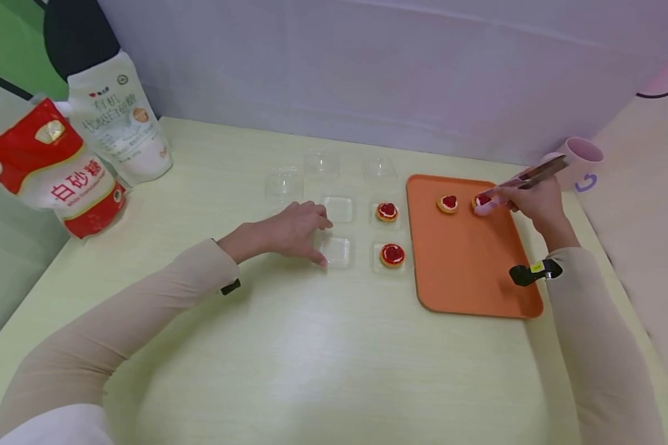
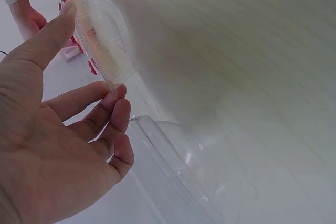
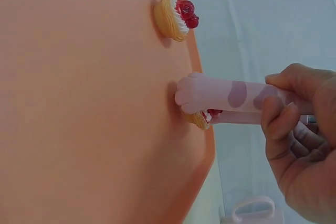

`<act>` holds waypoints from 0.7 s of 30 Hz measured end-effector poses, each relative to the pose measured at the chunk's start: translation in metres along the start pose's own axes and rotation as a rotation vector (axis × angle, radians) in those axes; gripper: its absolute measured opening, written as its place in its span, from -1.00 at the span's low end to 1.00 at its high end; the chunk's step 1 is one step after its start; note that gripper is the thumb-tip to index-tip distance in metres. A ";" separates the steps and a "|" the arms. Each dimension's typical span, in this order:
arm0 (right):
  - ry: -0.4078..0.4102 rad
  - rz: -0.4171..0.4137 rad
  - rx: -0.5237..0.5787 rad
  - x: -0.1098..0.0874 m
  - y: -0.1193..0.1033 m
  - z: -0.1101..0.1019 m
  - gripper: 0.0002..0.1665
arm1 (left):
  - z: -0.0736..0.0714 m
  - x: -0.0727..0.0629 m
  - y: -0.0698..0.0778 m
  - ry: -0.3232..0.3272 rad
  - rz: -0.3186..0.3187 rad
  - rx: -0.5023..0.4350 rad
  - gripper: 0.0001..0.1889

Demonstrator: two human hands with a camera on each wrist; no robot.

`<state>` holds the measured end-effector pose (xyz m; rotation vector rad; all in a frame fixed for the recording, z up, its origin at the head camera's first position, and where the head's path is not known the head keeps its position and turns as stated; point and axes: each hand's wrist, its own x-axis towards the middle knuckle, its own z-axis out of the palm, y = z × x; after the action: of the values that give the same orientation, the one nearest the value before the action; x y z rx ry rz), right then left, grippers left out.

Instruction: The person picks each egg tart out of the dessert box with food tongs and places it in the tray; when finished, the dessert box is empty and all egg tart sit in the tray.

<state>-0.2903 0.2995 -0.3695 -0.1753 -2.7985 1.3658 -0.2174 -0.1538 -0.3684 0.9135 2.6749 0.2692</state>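
My right hand (image 1: 541,201) grips pink cat-paw tongs (image 3: 231,95) with metal handles. The tongs' paw tips stand around a small berry tart (image 3: 199,120) on the orange tray (image 1: 473,266); the near tip hides part of it. Another berry tart (image 1: 448,204) sits beside it on the tray. My left hand (image 1: 297,230) holds a clear plastic container (image 1: 335,252) between thumb and fingers at opposite sides of its rim. Another clear container (image 1: 338,209) lies just behind it. Two berry tarts, one nearer (image 1: 392,255) and one farther (image 1: 387,212), sit in clear containers beside the tray.
Three clear domed lids, a left one (image 1: 284,184), a middle one (image 1: 321,163) and a right one (image 1: 378,168), stand at the back. A pink mug (image 1: 581,164) is behind the tray. Sugar bags, one red (image 1: 67,173) and one white (image 1: 119,117), stand at the left.
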 end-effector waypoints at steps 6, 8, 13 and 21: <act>0.009 0.056 -0.024 0.002 0.003 0.005 -0.57 | 0.001 0.000 0.000 0.001 0.008 -0.001 -0.19; 0.017 0.067 -0.028 0.003 0.004 0.005 -0.56 | 0.001 0.001 0.000 0.002 0.008 0.000 -0.19; 0.027 0.090 -0.030 0.003 0.001 0.004 -0.54 | 0.000 0.001 -0.001 0.002 0.006 0.000 -0.19; 0.034 0.079 0.012 -0.005 -0.006 0.000 -0.55 | 0.000 0.000 -0.001 0.003 0.006 0.005 -0.19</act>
<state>-0.2860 0.2952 -0.3641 -0.3091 -2.7839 1.3809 -0.2177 -0.1543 -0.3681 0.9239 2.6772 0.2665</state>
